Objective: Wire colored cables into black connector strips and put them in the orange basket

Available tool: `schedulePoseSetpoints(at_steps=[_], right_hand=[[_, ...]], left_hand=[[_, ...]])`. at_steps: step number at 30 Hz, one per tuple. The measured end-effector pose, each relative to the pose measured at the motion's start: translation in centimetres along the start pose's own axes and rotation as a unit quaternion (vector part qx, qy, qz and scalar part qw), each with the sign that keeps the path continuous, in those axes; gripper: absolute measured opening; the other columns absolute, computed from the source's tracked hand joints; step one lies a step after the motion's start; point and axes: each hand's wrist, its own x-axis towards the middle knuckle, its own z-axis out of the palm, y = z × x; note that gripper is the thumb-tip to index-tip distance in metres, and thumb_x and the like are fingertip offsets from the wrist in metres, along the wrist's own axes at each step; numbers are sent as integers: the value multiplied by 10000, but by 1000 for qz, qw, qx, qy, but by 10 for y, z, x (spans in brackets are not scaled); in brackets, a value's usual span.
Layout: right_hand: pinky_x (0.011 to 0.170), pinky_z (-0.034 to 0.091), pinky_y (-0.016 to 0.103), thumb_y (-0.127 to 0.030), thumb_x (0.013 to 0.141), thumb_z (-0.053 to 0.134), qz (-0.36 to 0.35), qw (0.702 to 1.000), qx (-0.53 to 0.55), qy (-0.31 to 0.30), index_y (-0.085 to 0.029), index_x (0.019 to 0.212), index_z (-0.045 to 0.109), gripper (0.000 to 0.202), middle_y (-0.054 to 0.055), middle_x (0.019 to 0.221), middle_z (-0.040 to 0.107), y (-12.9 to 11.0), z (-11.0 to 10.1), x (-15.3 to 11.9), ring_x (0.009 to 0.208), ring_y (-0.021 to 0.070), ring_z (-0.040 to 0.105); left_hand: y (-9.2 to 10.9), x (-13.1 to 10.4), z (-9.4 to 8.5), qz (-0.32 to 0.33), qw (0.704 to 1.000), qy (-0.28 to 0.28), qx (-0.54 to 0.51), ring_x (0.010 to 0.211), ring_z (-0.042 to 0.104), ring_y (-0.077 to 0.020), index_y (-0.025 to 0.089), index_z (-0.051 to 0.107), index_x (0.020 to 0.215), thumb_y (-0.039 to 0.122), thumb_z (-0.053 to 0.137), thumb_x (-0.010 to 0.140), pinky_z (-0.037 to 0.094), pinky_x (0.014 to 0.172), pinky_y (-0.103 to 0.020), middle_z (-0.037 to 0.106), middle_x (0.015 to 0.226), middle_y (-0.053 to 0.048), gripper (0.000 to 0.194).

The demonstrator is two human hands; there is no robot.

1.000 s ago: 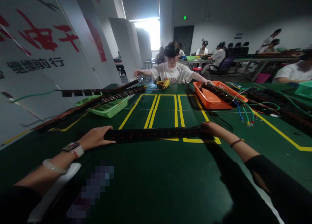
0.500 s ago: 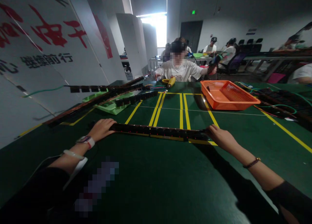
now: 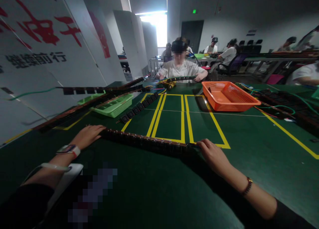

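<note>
A long dark strip of joined segments [image 3: 147,140] spans between my hands, slanting down to the right over the green table [image 3: 154,189]. My left hand [image 3: 91,135] is closed on its left end. At its right end, my right hand [image 3: 208,152] grips with bent fingers. Just beyond the strip, a shorter segmented black piece [image 3: 139,109] lies at an angle on the table, across a yellow line. Yellow tape rectangles [image 3: 182,122] mark the surface behind the strip.
An orange basket [image 3: 230,104] stands back right, beside dark strips with wires [image 3: 286,104]. Long strips [image 3: 74,111] lie over a green basket [image 3: 113,109] at left. Across the table, a person [image 3: 181,69] holds another strip [image 3: 180,79] near a yellow tool [image 3: 171,85].
Both my hands have shifted left with the strip, which has turned over and slants more. The shorter piece has swung round. The person opposite has lowered their arms and now holds a strip.
</note>
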Motion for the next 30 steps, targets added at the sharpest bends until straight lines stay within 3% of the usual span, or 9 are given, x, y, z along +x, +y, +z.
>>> schedulePoseSetpoints(at_steps=[4,7,11,14,17,20,24,27,30], right_hand=[[722,499,316,-91,915,373,-14,1000,20,18,-155,1173,510,299,136,1014,562,-20,9,-7,818,189,574],[782,509,354,-72,886,420,3,999,51,4,-161,1173,509,314,138,1046,563,-31,13,-10,874,207,578],[847,501,402,-237,828,628,32,992,113,-38,-162,1225,499,424,146,1135,565,-29,3,-10,967,244,580],[917,466,448,-476,753,701,50,978,188,-79,-185,1272,505,626,138,1162,580,-13,-13,-9,1050,266,563],[851,494,373,-525,828,598,110,937,291,-158,-169,1171,588,495,123,1100,620,6,-24,-10,962,215,602],[745,494,319,-512,870,543,146,904,338,-218,-136,1079,628,439,115,1017,648,18,-23,-10,853,193,614],[704,460,289,-519,860,557,123,890,363,-246,-114,1070,635,463,100,967,661,21,-18,-9,813,185,601],[654,433,264,-520,828,598,122,886,365,-259,-110,1054,644,471,86,928,664,21,-19,-6,768,167,585],[578,385,240,-448,820,623,121,891,343,-271,-112,976,661,373,60,825,656,19,-22,-3,679,138,553]], left_hand=[[-3,-14,-5,-33,998,-37,49,1154,509,-265,100,486,1303,216,360,864,365,952,-362,532,1306,-150,471],[16,-20,-21,-108,987,-67,103,1020,581,-286,103,541,1222,160,346,837,424,786,-350,604,1176,-161,435],[77,-13,-58,-94,990,-41,92,830,610,-276,128,600,913,311,291,910,405,675,-336,650,920,-123,359],[136,0,-77,-15,999,19,-36,825,607,-248,167,619,876,419,293,931,408,705,-329,655,902,-91,416],[197,11,-86,98,973,33,-208,888,609,-214,190,654,927,466,361,930,418,779,-310,666,951,-70,403],[258,16,-91,199,905,-57,-373,779,620,-168,196,675,899,481,394,932,434,732,-282,671,857,-54,402],[329,18,-89,289,757,-247,-532,747,640,-142,165,672,1025,446,343,960,459,640,-241,682,868,-81,438],[370,19,-77,271,652,-368,-605,790,653,-164,123,648,1062,500,344,948,484,668,-265,684,908,-123,497],[401,18,-60,196,535,-445,-691,863,658,-189,85,621,1106,550,336,936,491,826,-349,667,997,-178,571]])
